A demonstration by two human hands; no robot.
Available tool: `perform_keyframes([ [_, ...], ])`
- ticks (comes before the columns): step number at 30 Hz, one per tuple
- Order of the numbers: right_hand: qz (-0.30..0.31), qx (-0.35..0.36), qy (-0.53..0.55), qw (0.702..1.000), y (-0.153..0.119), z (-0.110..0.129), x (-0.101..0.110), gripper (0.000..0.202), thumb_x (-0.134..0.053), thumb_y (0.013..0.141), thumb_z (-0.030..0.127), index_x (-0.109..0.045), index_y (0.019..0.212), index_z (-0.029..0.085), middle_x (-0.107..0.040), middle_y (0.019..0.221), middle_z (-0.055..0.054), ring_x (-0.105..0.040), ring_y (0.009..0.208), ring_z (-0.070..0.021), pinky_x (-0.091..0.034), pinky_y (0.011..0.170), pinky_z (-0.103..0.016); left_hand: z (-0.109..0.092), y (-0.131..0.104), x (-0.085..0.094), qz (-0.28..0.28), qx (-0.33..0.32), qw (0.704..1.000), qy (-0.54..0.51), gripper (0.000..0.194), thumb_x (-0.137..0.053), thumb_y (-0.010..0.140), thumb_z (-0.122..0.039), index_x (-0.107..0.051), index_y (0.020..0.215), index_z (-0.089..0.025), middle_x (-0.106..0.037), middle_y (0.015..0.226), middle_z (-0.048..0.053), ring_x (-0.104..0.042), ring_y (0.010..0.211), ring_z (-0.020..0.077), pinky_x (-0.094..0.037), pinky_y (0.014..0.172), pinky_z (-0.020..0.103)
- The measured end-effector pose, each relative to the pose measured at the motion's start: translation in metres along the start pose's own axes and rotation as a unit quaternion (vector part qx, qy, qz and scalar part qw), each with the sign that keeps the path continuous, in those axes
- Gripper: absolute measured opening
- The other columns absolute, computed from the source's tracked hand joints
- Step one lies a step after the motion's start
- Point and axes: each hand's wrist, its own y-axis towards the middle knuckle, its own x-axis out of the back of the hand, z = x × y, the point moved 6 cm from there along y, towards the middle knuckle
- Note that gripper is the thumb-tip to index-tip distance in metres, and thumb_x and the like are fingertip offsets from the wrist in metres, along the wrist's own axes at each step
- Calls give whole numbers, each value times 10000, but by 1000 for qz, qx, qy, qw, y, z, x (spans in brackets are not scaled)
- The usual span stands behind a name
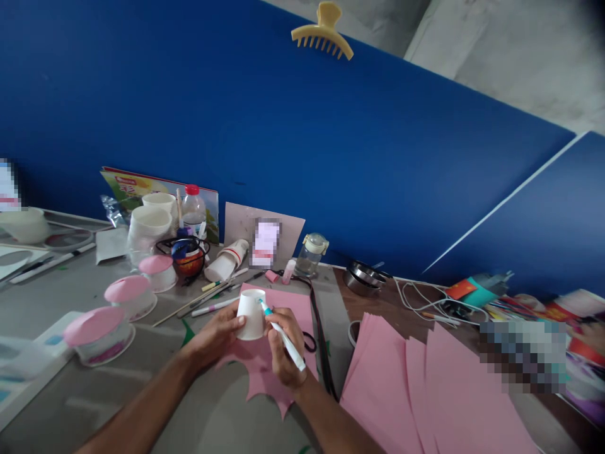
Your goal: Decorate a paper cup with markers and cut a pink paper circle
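A white paper cup (251,318) is held upside down over the table, my left hand (222,331) closed around its left side with the thumb on its wall. My right hand (286,347) grips a white marker (288,342) with a teal end, and that end touches or nearly touches the cup near its upper right edge. Under both hands lies a pink paper (265,378) with a jagged cut edge. A dark scissor-like handle loop (310,342) shows just right of my right hand; the rest of it is hidden.
Several cut cups with pink tops (97,325) stand at left. Behind are stacked paper cups (149,227), a phone (266,243) against a pink card, and a glass jar (312,252). Pink sheets (387,372) lie at right. A blue partition (331,145) rises behind.
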Motion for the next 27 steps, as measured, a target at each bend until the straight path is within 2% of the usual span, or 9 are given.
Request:
perform_keyframes([
  [4,-25,-20,14,999,-1,-2,2,241,-388,988,356,-575,1050,218,-572,889,-55,-587,842,-203,-505,756,-364,0,0,1,-4,5,1000,1,587,-774,745,-354,-613,1272,-152,-723,1050,125,-660,837,222,-463,765,300],
  [7,-64,-79,31,994,-1,-11,5,323,-367,996,419,-539,1175,212,-592,885,-43,-589,734,-177,-520,734,-358,-1,-1,0,-9,6,1000,4,586,-784,731,-375,-630,1249,-148,-724,1029,121,-661,843,225,-461,768,302],
  [10,-74,-147,40,986,-3,-23,3,369,-373,1000,420,-500,1274,208,-632,946,-50,-583,640,-144,-530,653,-318,-1,-2,-1,-11,14,1000,-2,595,-794,722,-376,-632,1249,-152,-725,1020,117,-659,870,227,-456,766,292],
  [12,-71,-169,27,983,-5,-28,1,371,-387,998,401,-508,1285,200,-649,988,-68,-628,748,-165,-543,705,-325,-1,-2,-1,-12,16,1000,-8,598,-799,715,-377,-637,1244,-152,-724,1028,121,-658,890,233,-456,772,293],
  [14,-59,-171,9,983,-6,-32,-3,385,-423,985,390,-509,1299,184,-658,1036,-95,-646,918,-203,-541,825,-365,0,-2,-1,-10,18,1000,-12,594,-793,723,-373,-634,1253,-157,-720,1058,129,-660,918,248,-461,787,306],
  [19,-1,-165,23,986,-9,-39,-12,532,-558,912,394,-427,1379,176,-604,1264,-154,-607,1154,-266,-506,981,-426,9,-3,0,10,23,1000,-13,592,-764,759,-349,-604,1306,-190,-698,1154,137,-640,1044,299,-466,864,359],
  [22,17,-161,30,986,-8,-37,-12,538,-598,882,399,-454,1353,181,-587,1303,-148,-590,1189,-278,-503,997,-424,13,-3,2,13,13,1000,10,581,-740,784,-347,-588,1328,-208,-675,1226,135,-607,1127,318,-454,924,390],
  [27,-32,-152,-4,988,-7,-37,-3,551,-600,876,411,-448,1346,166,-602,1270,-153,-597,1160,-282,-504,996,-458,3,-2,5,-31,-54,994,87,545,-684,824,-419,-583,1330,-244,-598,1368,102,-502,1278,319,-371,1065,421],
])
